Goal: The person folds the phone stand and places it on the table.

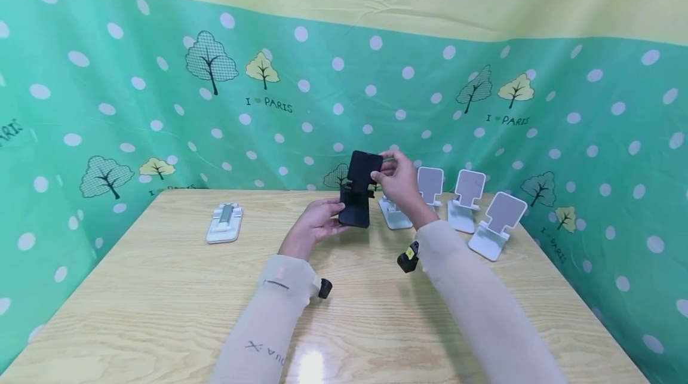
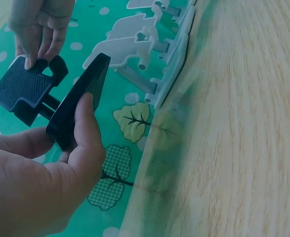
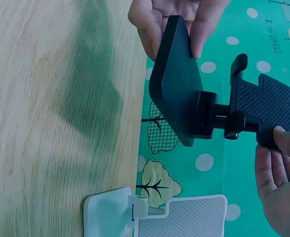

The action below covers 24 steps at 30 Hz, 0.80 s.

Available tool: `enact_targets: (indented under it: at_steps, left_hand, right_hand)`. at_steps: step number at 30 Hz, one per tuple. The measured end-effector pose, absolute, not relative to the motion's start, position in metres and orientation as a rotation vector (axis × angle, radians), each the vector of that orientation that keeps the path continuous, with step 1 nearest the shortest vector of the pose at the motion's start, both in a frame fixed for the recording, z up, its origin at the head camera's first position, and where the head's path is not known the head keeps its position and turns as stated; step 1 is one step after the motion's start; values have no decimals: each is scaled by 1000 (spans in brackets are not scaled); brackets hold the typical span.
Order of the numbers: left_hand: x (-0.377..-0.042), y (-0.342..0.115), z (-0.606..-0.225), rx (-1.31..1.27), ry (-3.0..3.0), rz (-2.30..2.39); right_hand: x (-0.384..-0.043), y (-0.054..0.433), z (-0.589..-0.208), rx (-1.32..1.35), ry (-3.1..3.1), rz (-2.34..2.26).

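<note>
A black folding phone stand (image 1: 355,208) is held up off the table between both hands, its back plate raised from the base. My left hand (image 1: 318,221) pinches the flat base (image 2: 68,113) between thumb and fingers. With thumb and fingertips my right hand (image 1: 399,181) grips the edge of the textured back plate (image 3: 270,103). Between base and plate, the hinged neck (image 3: 216,116) shows in the right wrist view. Just behind the right hand stands an opened white phone stand (image 1: 396,217), partly hidden by the arm.
More opened white stands with grey pads, including one in the back row (image 1: 466,199) and one nearer the right edge (image 1: 497,226), line the table's right side. A folded white stand (image 1: 225,223) lies at the left. A green patterned curtain (image 1: 301,151) hangs behind the wooden table (image 1: 161,300).
</note>
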<state>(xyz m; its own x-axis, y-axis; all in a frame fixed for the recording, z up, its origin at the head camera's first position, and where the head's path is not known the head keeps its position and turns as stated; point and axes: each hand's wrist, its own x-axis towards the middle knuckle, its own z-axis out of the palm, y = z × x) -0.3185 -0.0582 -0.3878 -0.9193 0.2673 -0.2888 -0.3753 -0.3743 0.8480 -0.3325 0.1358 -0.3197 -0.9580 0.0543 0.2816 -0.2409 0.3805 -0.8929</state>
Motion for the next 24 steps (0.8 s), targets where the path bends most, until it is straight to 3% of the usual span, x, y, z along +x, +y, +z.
enact_targets:
  at_steps: [24]
  left_hand:
    - [-317,-56,-387,-139,1492,2296]
  right_hand:
    - [-331,129,-321,156,-2345,1466]
